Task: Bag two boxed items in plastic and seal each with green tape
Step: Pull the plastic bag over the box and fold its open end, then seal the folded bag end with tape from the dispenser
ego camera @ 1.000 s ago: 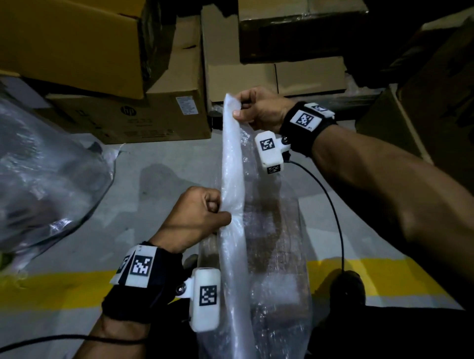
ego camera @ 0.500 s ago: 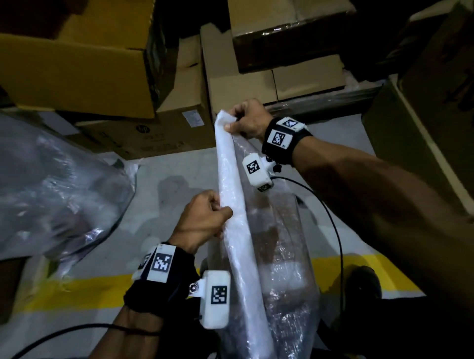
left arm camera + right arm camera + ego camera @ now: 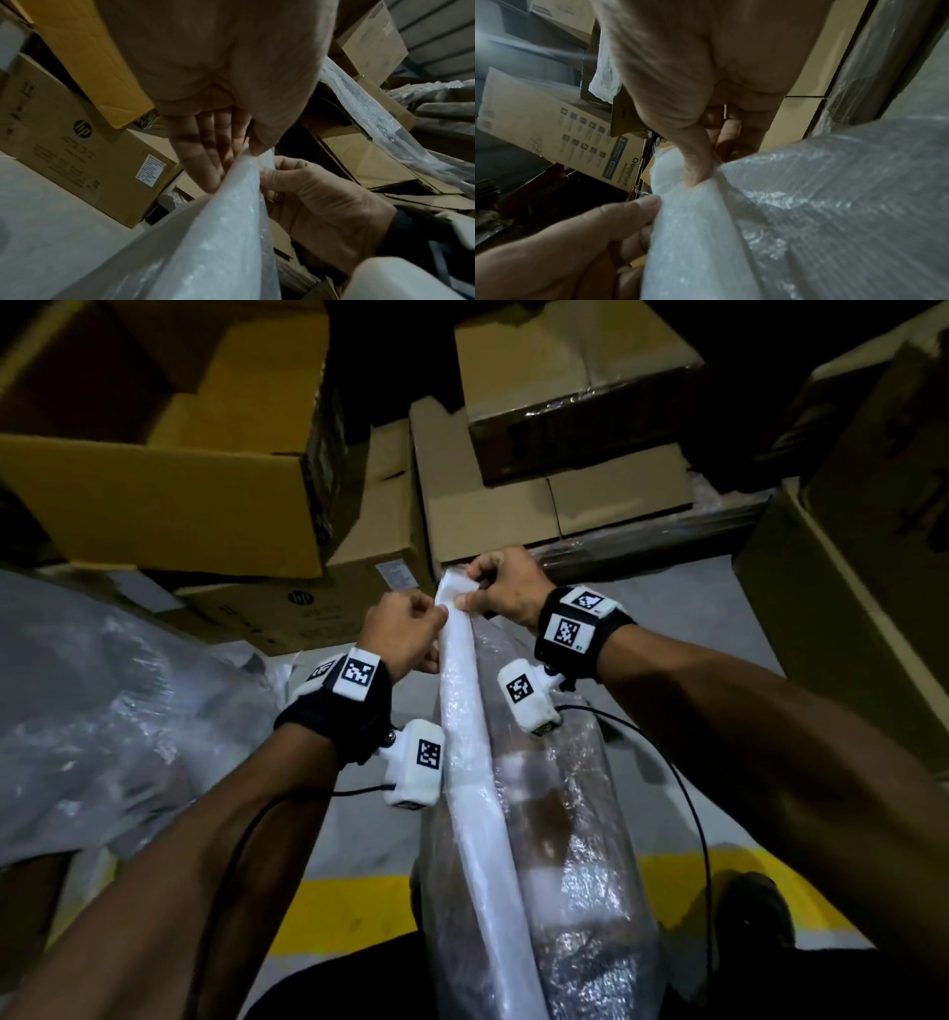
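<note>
Hands: L [image 3: 405,634] & R [image 3: 506,588] pinching plastic bag [image 3: 464,711] top, HP box [image 3: 308,613], Crompton carton [image 3: 585,142] behind

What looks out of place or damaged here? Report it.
Nothing looks damaged. Both hands, left hand and right hand, pinch the top of the bag's folded edge. No green tape is in view yet.

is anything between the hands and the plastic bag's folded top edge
Nothing visible. The left hand and the right hand both already pinch the far end of the plastic bag at its folded top edge. No green tape is in view.
</note>
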{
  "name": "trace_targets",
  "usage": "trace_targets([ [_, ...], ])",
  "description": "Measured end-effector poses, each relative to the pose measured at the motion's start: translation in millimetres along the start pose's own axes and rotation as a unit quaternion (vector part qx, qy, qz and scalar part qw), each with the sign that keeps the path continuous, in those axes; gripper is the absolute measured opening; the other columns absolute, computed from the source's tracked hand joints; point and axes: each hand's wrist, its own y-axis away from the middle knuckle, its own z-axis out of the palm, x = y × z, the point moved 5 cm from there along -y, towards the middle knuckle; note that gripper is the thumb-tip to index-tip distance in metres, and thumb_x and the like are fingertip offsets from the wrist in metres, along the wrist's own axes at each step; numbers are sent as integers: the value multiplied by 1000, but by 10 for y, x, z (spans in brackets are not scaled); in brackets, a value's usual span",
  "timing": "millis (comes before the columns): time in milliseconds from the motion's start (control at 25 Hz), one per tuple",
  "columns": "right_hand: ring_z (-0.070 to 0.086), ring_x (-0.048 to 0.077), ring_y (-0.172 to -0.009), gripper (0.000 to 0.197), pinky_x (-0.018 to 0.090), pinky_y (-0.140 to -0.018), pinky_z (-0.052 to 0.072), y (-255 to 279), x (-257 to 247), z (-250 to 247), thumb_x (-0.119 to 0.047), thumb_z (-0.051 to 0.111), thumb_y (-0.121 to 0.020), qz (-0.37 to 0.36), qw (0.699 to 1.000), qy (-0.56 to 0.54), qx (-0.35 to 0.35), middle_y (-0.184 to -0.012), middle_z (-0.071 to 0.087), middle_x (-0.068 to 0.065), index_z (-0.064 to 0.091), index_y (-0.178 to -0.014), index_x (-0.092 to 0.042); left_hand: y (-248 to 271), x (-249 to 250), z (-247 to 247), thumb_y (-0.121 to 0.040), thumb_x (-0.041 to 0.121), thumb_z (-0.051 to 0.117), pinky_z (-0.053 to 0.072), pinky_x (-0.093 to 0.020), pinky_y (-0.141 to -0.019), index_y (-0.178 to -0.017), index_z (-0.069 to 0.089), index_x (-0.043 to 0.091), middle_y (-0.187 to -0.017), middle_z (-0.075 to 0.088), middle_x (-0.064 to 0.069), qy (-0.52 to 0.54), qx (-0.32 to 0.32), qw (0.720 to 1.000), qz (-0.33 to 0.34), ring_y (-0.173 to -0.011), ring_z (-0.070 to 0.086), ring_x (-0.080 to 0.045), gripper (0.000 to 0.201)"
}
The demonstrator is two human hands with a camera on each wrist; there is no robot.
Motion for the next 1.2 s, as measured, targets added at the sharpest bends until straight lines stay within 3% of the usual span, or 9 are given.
trace_targets([
  [160,62,19,-70,19,38,-70,57,20,7,2,6,76,-74,-10,1000,-12,2,-75,65,6,66,-89,-1,-22,85,-18,-91,10,54,58,-45,-55,-99,50,13,-92,62,-16,-20,-15,999,37,-64,67,-33,9],
  [280,65,18,-73,17,37,-73,59,49,-9,-4,6,75,-75,-36,999,-10,-3,-77,67,4,68,-85,-6,-37,135,-38,-89,5,51,57,-47,-52,-98,46,16,-97,60,-18,-20,-31,998,60,-73,68,-35,15],
  [440,67,14,-81,15,29,-76,56,111,-17,22,-5,78,-75,-108,993,51,13,-84,71,-1,74,-87,-13,-53,171,-65,-91,1,48,51,-32,-42,-91,48,16,-90,59,-15,41,-22,997,67,-66,63,-29,15],
  [520,67,16,-86,16,32,-80,56,172,-14,64,-8,77,-77,-159,982,96,22,-92,72,1,76,-93,-11,-68,157,-80,-91,0,48,48,-27,-38,-82,49,18,-83,57,-11,72,-3,995,65,-63,59,-24,20],
  [680,62,17,-97,23,29,-91,51,329,-61,91,-1,68,-84,-219,964,148,33,-105,68,5,74,-105,-6,-44,116,-89,-89,-5,45,48,-25,-48,-76,51,16,-77,57,-8,144,-28,989,28,-63,56,-20,25],
  [800,54,14,-101,26,27,-92,49,417,-60,151,-3,63,-88,-222,957,185,-1,-111,58,6,70,-112,-6,-34,80,-115,-92,5,40,45,-20,-48,-73,52,15,-70,53,-7,198,-34,979,-25,-56,52,-17,24],
  [920,51,18,-111,35,32,-96,47,481,-57,222,2,57,-90,-200,953,220,-53,-122,51,6,63,-123,-7,-42,52,-127,-94,15,51,47,-20,-48,-74,52,17,-71,55,-6,199,-25,979,-34,-56,55,-17,20],
  [1040,46,19,-123,47,28,-102,41,570,-132,178,7,48,-88,-160,952,245,-94,-134,49,7,57,-131,-8,-78,-2,-127,-90,2,55,49,-22,-47,-77,52,16,-76,57,-5,150,-6,988,-25,-62,58,-15,19],
  [1200,47,19,-126,47,29,-102,41,765,-166,-59,2,48,-89,-67,967,232,-82,-137,52,6,55,-133,-11,-54,-23,-156,-85,4,54,57,-40,-69,-90,51,16,-94,58,-13,25,47,998,-20,-85,59,-28,13],
])
